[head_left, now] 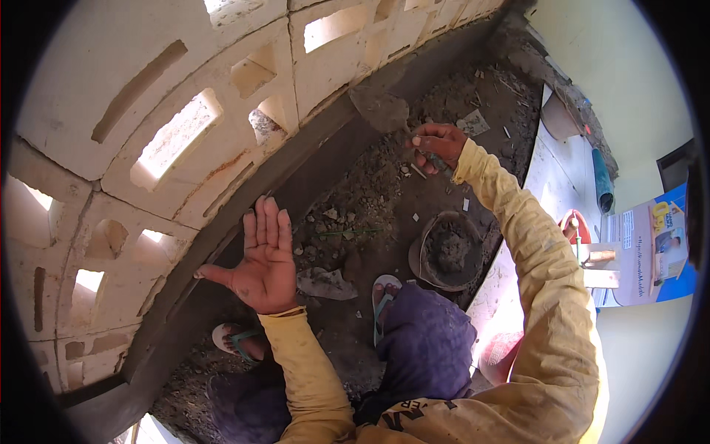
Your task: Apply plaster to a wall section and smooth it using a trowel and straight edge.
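Note:
My right hand (438,145) is closed around the handle of a trowel (379,109). The trowel's mortar-smeared blade points left and lies against the grey cement band (336,137) at the foot of the block wall. My left hand (260,259) is open, palm showing and thumb spread, beside the same band nearer to me; nothing is in it. To the right of my feet a round bucket (416,260) holds a lump of wet grey mortar (451,251).
A pale wall of pierced blocks (159,81) curves along the left. Dirt and rubble (362,203) cover the ground, with a broken flat piece (325,283) near my feet. Light tiles (551,170), another bucket (560,118) and a blue printed package (651,251) are at the right.

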`<state>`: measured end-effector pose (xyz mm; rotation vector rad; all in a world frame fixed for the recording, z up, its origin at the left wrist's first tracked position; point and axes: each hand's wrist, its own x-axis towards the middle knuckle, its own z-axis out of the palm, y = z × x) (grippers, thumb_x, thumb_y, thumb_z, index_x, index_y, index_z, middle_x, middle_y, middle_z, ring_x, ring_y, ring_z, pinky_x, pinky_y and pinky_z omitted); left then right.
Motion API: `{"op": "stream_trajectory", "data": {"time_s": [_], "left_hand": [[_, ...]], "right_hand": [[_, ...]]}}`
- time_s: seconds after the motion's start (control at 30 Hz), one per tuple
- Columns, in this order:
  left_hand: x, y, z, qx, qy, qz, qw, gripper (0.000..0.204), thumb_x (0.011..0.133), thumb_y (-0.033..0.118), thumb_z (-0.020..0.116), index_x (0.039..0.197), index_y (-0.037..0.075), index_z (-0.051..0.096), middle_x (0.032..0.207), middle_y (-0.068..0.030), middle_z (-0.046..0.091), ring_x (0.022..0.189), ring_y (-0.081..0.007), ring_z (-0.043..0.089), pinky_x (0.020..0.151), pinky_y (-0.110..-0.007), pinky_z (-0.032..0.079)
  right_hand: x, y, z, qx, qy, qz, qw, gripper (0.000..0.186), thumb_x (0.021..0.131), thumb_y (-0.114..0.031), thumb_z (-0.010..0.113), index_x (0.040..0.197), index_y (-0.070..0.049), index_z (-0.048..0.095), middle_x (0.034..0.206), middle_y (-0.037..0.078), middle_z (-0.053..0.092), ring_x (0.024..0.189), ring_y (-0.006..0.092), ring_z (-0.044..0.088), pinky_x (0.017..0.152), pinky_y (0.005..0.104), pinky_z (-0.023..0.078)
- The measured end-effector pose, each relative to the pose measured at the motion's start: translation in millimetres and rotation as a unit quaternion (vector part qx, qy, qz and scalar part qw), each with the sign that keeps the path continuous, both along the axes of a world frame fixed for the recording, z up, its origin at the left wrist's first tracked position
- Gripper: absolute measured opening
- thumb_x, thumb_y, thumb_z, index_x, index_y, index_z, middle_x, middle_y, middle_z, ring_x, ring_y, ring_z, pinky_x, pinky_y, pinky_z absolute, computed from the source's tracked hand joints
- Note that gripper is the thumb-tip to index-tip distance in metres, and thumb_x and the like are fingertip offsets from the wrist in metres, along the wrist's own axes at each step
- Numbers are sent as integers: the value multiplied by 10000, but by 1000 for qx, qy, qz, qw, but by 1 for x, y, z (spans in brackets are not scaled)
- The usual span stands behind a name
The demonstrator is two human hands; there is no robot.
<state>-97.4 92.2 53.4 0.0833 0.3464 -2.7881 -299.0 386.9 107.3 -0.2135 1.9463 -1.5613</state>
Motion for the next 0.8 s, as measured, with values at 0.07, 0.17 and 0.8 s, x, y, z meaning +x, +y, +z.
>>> {"op": "stream_trajectory", "data": {"time_s": [0.07, 0.17, 0.8], "left_hand": [[0, -1, -1, 3, 4, -2, 1000, 1056, 611, 632, 675, 1250, -149, 362, 1401, -281, 251, 1343, -349, 207, 1124, -480, 115], [0, -1, -2, 4, 5, -5, 1000, 1050, 604, 638, 676, 1230, -153, 387, 1394, -283, 261, 1343, -348, 206, 1124, -479, 119], [0, -1, 1, 18, 2, -8, 1000, 1079, 591, 640, 683, 1246, -155, 365, 1394, -288, 253, 1347, -346, 197, 1125, -472, 115]], "right_hand": [[-7, -6, -8, -8, -19, 6, 1000, 251, 868, -233, 594, 988, -12, 599, 660, 49, 588, 516, 130, 546, 463, 263, 432], [-15, -9, -16, 27, -12, 34, 999, 255, 874, -240, 586, 980, -9, 608, 659, 50, 590, 499, 124, 538, 444, 259, 419], [-41, -26, 79, 346, 134, 127, 920, 304, 813, -334, 588, 981, -91, 659, 663, 31, 577, 442, 124, 490, 433, 271, 416]]}}
